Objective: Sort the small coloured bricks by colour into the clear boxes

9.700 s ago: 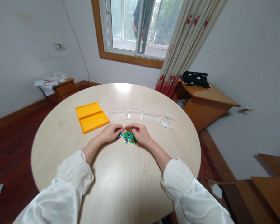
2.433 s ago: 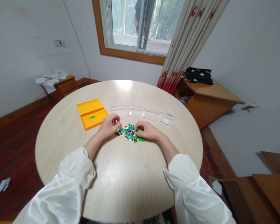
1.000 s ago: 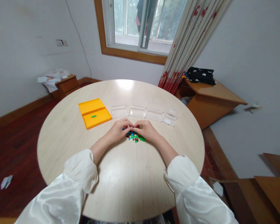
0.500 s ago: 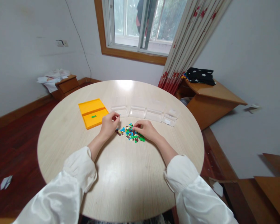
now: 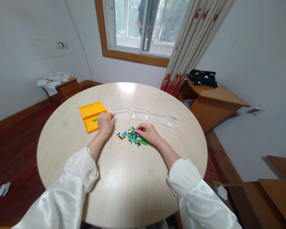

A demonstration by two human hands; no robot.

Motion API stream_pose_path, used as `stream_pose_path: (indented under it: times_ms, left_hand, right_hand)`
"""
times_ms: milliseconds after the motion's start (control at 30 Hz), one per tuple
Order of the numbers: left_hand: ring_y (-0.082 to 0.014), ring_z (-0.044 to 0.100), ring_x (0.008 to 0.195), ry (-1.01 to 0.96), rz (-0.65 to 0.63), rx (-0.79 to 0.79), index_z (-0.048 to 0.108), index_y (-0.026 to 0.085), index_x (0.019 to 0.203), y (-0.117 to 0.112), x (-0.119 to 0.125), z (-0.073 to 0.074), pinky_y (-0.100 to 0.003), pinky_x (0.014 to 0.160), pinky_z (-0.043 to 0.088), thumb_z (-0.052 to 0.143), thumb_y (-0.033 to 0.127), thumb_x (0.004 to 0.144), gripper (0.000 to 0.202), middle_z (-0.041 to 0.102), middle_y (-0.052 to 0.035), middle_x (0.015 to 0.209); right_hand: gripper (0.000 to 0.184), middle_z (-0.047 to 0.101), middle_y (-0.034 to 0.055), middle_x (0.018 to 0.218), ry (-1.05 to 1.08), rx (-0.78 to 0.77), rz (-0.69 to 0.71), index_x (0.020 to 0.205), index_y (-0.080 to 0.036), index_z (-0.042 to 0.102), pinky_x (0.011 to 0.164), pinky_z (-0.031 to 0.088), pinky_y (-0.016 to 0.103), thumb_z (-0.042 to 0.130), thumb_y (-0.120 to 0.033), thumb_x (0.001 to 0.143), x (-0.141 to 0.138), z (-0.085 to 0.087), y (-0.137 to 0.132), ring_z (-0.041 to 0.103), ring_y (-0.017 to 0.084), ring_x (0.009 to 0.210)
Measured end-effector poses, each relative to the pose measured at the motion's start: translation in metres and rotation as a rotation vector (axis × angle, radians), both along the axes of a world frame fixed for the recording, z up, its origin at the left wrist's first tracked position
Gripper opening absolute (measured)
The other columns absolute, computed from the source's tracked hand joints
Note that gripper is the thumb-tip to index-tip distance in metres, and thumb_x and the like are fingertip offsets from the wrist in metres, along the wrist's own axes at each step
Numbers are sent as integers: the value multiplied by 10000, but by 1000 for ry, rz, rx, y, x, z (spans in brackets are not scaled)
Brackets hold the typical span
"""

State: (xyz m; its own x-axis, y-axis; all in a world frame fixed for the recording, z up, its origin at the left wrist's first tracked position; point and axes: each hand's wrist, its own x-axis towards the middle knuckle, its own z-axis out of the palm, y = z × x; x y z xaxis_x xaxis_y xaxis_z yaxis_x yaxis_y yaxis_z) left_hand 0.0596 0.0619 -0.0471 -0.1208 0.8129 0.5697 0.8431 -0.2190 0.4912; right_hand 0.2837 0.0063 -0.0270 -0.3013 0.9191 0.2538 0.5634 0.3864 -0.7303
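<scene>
A pile of small building bricks (image 5: 132,136) in blue, green, brown, yellow and cream lies mid-table. My left hand (image 5: 105,123) is closed in a pinch on a small blue brick (image 5: 114,114), beside the right edge of the open yellow case (image 5: 90,109). A green brick (image 5: 94,120) rests in that case, partly covered by the hand. At the pile's right side, my right hand (image 5: 148,132) has its thumb and fingertips together over the bricks. Whatever those fingertips hold is too small to make out.
Several clear plastic boxes (image 5: 139,114) stand in a curved row behind the pile on the round table (image 5: 131,181). Beyond the table's right edge is a wooden cabinet (image 5: 212,101) with a black cloth (image 5: 203,78) on it.
My left hand has moved left from the pile's edge to the yellow case, carrying the blue brick. My right hand has stayed at the pile. The view has shifted slightly.
</scene>
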Motion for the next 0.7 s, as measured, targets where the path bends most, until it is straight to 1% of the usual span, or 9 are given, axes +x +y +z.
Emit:
stream_pose_path:
  times_ms: [100,167,233,333,400,467,600,700]
  left_hand:
    - [-233,505,724,7,-14,-2,716,189,853,2,0,-2,-382,730,399,489,167,761,246,568,-84,731]
    - [-232,505,744,1,-38,12,713,190,925,2,1,-4,-393,743,408,464,148,764,300,603,-98,792]
    - [-231,499,782,-8,-74,30,702,191,976,1,1,-4,-402,762,418,449,113,749,348,646,-106,902]
    - [-237,484,843,-19,-125,59,690,187,994,0,2,-4,-423,790,429,446,83,733,372,667,-95,1041]
    - [-241,484,881,-29,-143,85,689,188,978,-2,3,-3,-443,819,427,454,91,741,347,667,-88,1061]
    - [-244,494,921,-33,-160,103,688,190,955,-3,3,0,-460,857,415,461,113,759,310,664,-82,1056]
    - [-245,511,946,-23,-168,113,681,189,878,-7,6,4,-446,886,399,483,160,784,221,654,-74,1021]
    - [-242,516,930,-23,-167,118,666,183,833,-10,8,7,-424,876,399,498,173,791,174,650,-77,978]
  right_hand:
    - [92,674,29,715,-14,25,-17,742,-147,684,638,427,237,606,-184,770,0,0,1,574,120,661]
    - [97,683,38,755,-27,80,-24,767,-158,689,690,442,260,595,-178,781,0,0,1,587,133,709]
    - [110,690,56,822,-35,155,-2,815,-164,695,775,447,297,587,-172,790,0,-1,3,596,155,799]
    - [182,678,84,1009,-53,221,73,947,-180,690,907,413,355,577,-177,805,0,-5,4,579,185,979]
    - [241,641,89,1137,-88,214,107,1041,-202,668,967,375,393,567,-204,822,0,-8,4,545,200,1084]
    - [285,610,89,1209,-137,184,132,1115,-220,637,1003,334,428,551,-243,844,-1,-10,3,506,215,1157]
    - [409,562,97,1277,-215,90,178,1284,-227,506,1029,286,469,496,-303,883,-2,-11,0,463,231,1208]
    - [476,557,112,1273,-215,36,144,1362,-201,406,1027,288,468,446,-320,904,-2,-10,0,471,236,1191]
